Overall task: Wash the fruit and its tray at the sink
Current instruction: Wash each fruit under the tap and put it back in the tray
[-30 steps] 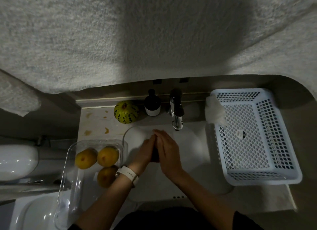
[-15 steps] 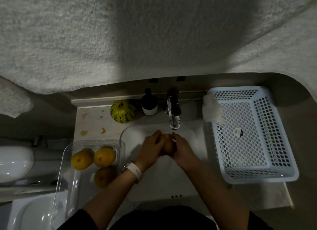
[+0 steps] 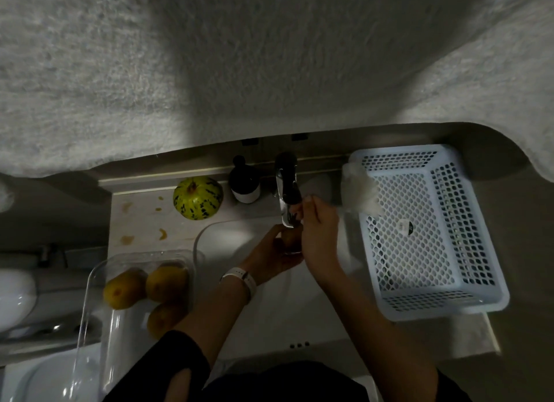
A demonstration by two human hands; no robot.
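Note:
Over the white sink (image 3: 227, 237) my left hand (image 3: 271, 256) cups a brownish-yellow fruit (image 3: 290, 238) right under the faucet (image 3: 287, 192). My right hand (image 3: 317, 231) is raised beside it, fingertips touching the faucet's handle end, fingers loosely bent. A clear plastic tray (image 3: 99, 281) sits left of the sink with three more yellow-brown fruits (image 3: 166, 283) inside. A white watch is on my left wrist.
A white perforated basket (image 3: 425, 231) stands right of the sink with a crumpled white tissue (image 3: 359, 189) on its rim. A green striped squash (image 3: 196, 201) and a dark bottle (image 3: 244, 183) stand at the back. A toilet (image 3: 15, 299) is at far left.
Both hands were rubbing the fruit together under the faucet. Now my right hand has left the fruit and risen to the faucet, while my left hand alone holds the fruit.

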